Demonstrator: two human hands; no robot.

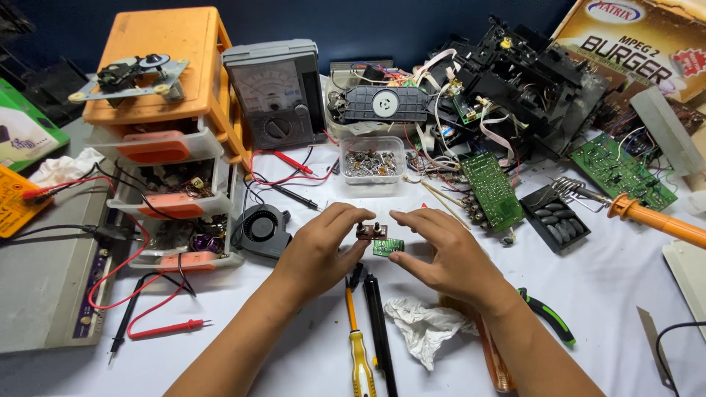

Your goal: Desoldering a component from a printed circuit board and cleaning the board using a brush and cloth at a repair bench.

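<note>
1. Left hand (318, 254) and right hand (441, 250) meet above the white table (610, 294).
2. Left fingertips pinch a small brown component (370, 231), its knob pointing up.
3. Right thumb & fingers close on a small green circuit board (387, 246) (just below the component), lying flat w/ long axis left-right.
4. Yellow screwdriver (359, 353) lies nearer the body.

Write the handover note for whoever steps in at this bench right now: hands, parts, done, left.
Left hand: pinching a small brown knobbed part from the left.
Right hand: pinching a small green board joined under that part; whether soldered cannot be told.
Both are held above the white cloth, between the fan and the tissue.
Nearby: yellow screwdriver, black pen, soldering iron resting at right.
Done: part and board picked up.
Left: nothing set down yet.
</note>
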